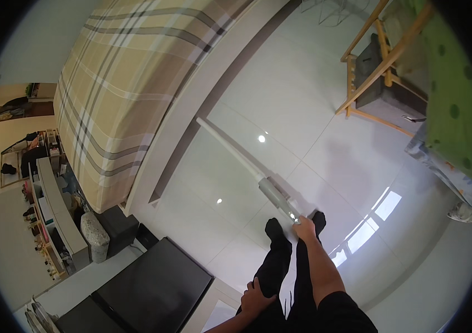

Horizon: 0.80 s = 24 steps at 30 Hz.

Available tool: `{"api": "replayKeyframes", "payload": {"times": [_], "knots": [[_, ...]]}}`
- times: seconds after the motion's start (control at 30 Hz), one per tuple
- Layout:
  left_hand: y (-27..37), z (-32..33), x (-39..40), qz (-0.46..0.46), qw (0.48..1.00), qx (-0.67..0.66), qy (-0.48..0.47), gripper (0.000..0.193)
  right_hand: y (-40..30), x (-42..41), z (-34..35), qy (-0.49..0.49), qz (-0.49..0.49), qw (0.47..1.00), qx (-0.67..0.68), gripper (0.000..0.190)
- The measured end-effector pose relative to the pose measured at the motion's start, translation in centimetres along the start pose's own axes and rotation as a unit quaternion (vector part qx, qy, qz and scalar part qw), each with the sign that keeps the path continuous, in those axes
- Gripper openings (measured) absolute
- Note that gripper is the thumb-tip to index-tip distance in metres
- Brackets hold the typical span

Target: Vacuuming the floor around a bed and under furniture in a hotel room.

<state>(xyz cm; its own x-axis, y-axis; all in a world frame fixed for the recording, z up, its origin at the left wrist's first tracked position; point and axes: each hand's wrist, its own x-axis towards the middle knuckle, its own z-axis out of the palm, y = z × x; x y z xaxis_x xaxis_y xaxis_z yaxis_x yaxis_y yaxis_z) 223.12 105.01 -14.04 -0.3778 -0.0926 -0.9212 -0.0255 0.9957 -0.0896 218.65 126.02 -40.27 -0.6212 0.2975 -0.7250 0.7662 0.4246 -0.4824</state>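
Note:
My right hand (305,229) grips the handle end of a white and grey stick vacuum cleaner (273,192), close to my black-socked feet. The vacuum's long white tube (231,149) slopes away across the floor towards the bed. Its far end reaches into the gap beneath the pale bed frame (202,95), so the cleaning head is hidden. My left hand (256,298) rests on my black-trousered leg near the knee, fingers spread and holding nothing.
A plaid sheet (123,79) covers the bed. Glossy white tiles (335,175) form the floor. To the right stand a wooden-framed rack (379,75) with a grey box (390,95) and a hanging green cloth (448,91). A dark refrigerator (156,287) is at lower left.

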Motion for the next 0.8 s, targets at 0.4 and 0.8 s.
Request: {"api": "replayKeyframes", "payload": {"times": [0.4, 0.8], "knots": [[0.7, 0.2, 0.8, 0.005, 0.999, -0.049, 0.002, 0.098, -0.2, 10.3, 0.1, -0.035, -0.029, 0.999, 0.006, 0.030], [1.0, -1.3, 1.8, 0.004, 0.999, -0.041, -0.005, 0.099, 4.6, 11.2, -0.6, -0.018, -0.008, 1.000, 0.007, 0.032]]}}
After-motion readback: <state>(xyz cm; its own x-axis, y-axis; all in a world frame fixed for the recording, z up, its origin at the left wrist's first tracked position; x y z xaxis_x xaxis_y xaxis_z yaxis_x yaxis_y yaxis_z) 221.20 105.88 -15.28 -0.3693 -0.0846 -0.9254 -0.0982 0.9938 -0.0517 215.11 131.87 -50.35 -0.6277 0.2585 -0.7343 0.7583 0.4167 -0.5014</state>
